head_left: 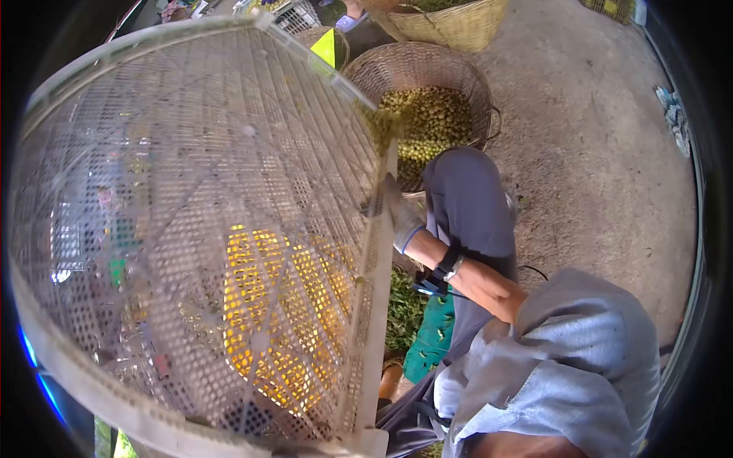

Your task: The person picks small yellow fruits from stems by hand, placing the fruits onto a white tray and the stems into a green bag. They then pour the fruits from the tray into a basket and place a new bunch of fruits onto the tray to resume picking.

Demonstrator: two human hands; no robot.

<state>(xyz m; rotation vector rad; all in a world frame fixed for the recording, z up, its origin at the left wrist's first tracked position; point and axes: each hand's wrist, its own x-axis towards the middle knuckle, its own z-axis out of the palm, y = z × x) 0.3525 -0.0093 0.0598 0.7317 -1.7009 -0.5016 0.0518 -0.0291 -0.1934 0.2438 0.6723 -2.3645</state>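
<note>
A large white perforated plastic tray (191, 183) is tilted up on its side and fills the left half of the head view. My right hand (401, 216), in a grey glove, grips the tray's near long edge; its fingers are partly hidden behind the rim. Greenish-brown plant bits (384, 128) cling to or fall from the tray edge, blurred. Just beyond that edge stands a woven basket (485, 88) holding many small round yellow-green fruits (435, 114). My left hand is not visible.
Through the holes shows a yellow container (282, 313). A green cloth or bag (431, 336) and cut leaves (405, 309) lie by my legs. Another woven basket (450, 27) stands at the back, near a person's foot (353, 17). Concrete floor (588, 153) stretches to the right.
</note>
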